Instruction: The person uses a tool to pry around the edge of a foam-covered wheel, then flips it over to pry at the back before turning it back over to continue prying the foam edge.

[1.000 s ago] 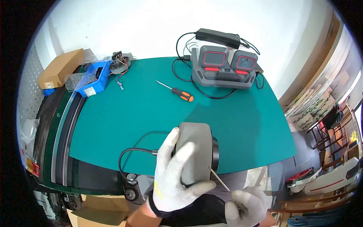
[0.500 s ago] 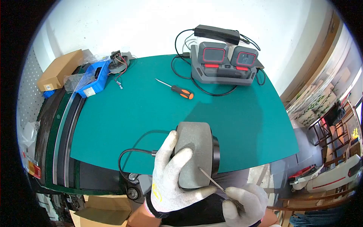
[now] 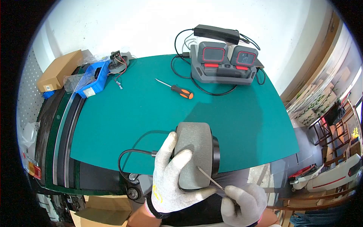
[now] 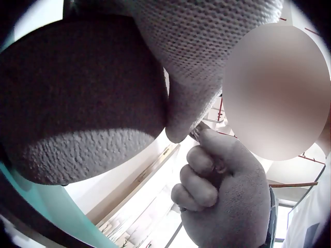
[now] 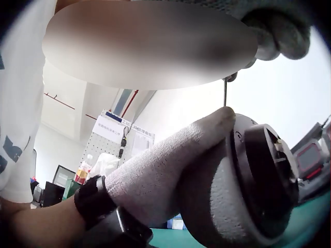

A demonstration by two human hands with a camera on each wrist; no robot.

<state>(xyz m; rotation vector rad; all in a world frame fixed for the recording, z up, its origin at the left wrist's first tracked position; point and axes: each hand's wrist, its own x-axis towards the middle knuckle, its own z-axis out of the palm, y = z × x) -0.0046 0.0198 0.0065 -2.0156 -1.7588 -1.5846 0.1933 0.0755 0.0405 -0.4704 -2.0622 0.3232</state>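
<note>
A grey rounded housing (image 3: 194,155) with a black ring (image 3: 216,155) on its right side is at the table's near edge. The gloved left hand (image 3: 170,181) grips it from the left, fingers spread over its side and thumb along the bottom. The gloved right hand (image 3: 245,204) pinches a thin metal shaft (image 3: 210,178), whose far end lies over the housing's lower part in the head view; whether it touches cannot be told there. In the right wrist view the shaft (image 5: 225,94) stands near the left thumb, beside the housing (image 5: 207,206). A black cable (image 3: 132,150) runs leftward from the housing.
On the green table (image 3: 124,109) lie an orange-black screwdriver (image 3: 182,92) and, at the back, a charger (image 3: 223,75) with two battery packs and cables. A blue bin (image 3: 94,85), a wired part (image 3: 119,64) and a cardboard box (image 3: 62,70) are at the left.
Since a second ago, the right hand and the metal shaft have shifted slightly left and the shaft's end lies further over the housing. The left hand keeps its grip.
</note>
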